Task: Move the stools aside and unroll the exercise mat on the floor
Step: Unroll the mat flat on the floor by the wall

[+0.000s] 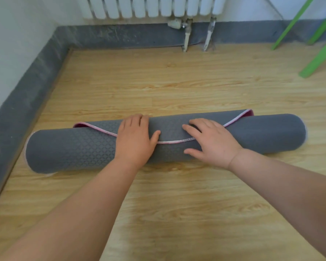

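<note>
1. Wood-grain floor (177,87) runs out to a grey skirting (26,87) and a white radiator (149,6). Green stool legs (316,61) stand at the far right, well apart from the mat (73,147).
2. The mat lies rolled on the floor, crosswise in front of the person, its left end near the skirting and its loose flap (169,127) on top.
3. Both hands rest on the middle of the roll. The left hand (135,140) is palm down, fingers draped over the crest and thumb out. The right hand (213,142) is spread flat across the flap. Neither pinches anything.
4. The step looks like starting the unroll. I'd turn the roll until the flap meets the floor, pin it there, then push away with even weight from both palms so it tracks straight and doesn't veer toward the skirting.
5. The mat is grey and embossed with a small diamond pattern, likely grippy foam. It has a pink underside and a pale stitched hem (177,141) that curves. The roll is fat and probably springy, so the end may curl back.
</note>
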`<state>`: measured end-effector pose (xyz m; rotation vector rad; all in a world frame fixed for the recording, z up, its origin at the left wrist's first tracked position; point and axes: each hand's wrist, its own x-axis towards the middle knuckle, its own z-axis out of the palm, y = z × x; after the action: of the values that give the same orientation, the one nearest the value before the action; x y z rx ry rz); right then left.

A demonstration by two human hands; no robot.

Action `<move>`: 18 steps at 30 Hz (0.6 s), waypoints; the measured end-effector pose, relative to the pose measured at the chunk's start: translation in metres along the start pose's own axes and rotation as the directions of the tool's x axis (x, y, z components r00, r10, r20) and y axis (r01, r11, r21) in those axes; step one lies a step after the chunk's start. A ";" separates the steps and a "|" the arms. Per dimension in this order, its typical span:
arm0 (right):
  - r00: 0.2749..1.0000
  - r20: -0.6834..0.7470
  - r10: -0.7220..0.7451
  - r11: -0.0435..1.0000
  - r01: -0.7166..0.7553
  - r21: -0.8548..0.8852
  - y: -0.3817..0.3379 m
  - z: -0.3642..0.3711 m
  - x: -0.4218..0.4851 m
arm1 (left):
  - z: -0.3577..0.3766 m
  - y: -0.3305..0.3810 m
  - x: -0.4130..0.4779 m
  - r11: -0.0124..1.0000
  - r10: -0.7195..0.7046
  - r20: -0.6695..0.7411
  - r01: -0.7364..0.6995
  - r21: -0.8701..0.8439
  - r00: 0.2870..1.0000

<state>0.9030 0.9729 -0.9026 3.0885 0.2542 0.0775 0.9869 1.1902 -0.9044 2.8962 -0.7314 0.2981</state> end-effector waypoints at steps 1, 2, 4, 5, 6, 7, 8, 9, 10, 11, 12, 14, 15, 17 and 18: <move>1.000 -0.014 0.009 1.000 -0.009 0.015 0.000 0.000 0.006 | 0.001 0.002 -0.002 0.998 0.056 -0.044 -0.055 0.012 0.997; 1.000 -0.019 0.017 1.000 -0.016 0.023 0.001 0.000 0.014 | 0.001 0.003 -0.003 0.992 0.120 -0.090 -0.117 0.037 0.989; 0.999 -0.015 0.037 0.999 -0.037 0.038 0.004 -0.003 0.030 | -0.001 0.003 -0.003 0.977 0.204 -0.162 -0.191 0.092 0.966; 0.998 -0.013 0.060 0.997 -0.059 0.056 0.005 -0.005 0.038 | -0.002 0.002 -0.003 0.973 0.216 -0.170 -0.198 0.114 0.961; 0.996 -0.015 0.090 0.993 -0.089 0.076 0.006 -0.007 0.044 | -0.002 0.001 -0.004 0.972 0.214 -0.151 -0.195 0.133 0.965; 0.992 -0.023 0.126 0.987 -0.123 0.099 0.006 -0.009 0.050 | 0.000 0.000 -0.006 0.970 0.206 -0.110 -0.189 0.150 0.972; 0.986 -0.029 0.162 0.982 -0.158 0.108 0.005 -0.010 0.056 | 0.003 -0.001 -0.009 0.972 0.187 -0.068 -0.174 0.157 0.980; 0.982 -0.042 0.185 0.978 -0.180 0.103 0.004 -0.012 0.062 | 0.006 -0.003 -0.012 0.978 0.156 -0.027 -0.150 0.143 0.987; 0.977 -0.048 0.209 0.975 -0.205 0.085 0.004 -0.013 0.069 | 0.010 -0.004 -0.014 0.986 0.122 0.013 -0.122 0.112 0.992; 0.967 -0.057 0.249 0.967 -0.244 0.075 0.004 -0.014 0.078 | 0.012 -0.007 -0.015 0.992 0.098 0.049 -0.101 0.073 0.994; 0.948 -0.060 0.312 0.948 -0.308 0.077 0.004 -0.015 0.085 | 0.014 -0.009 -0.014 0.995 0.088 0.080 -0.092 0.037 0.993; 0.890 -0.045 0.455 0.886 -0.446 0.128 0.005 -0.016 0.098 | 0.017 -0.014 -0.011 0.996 0.086 0.131 -0.085 -0.019 0.988; 0.861 -0.051 0.505 0.856 -0.493 0.154 0.006 -0.017 0.100 | 0.019 -0.017 -0.009 0.996 0.083 0.143 -0.077 -0.045 0.986; 0.855 -0.089 0.511 0.852 -0.490 0.184 0.007 -0.016 0.100 | 0.019 -0.019 -0.004 0.996 0.057 0.159 -0.044 -0.082 0.986; 0.875 -0.068 0.480 0.866 -0.460 0.193 0.007 -0.013 0.098 | 0.019 -0.020 -0.001 0.996 0.040 0.177 -0.024 -0.090 0.983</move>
<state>1.0000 0.9826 -0.8846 3.2409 -0.5298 0.2599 0.9990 1.2048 -0.9244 2.8554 -0.7975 0.0086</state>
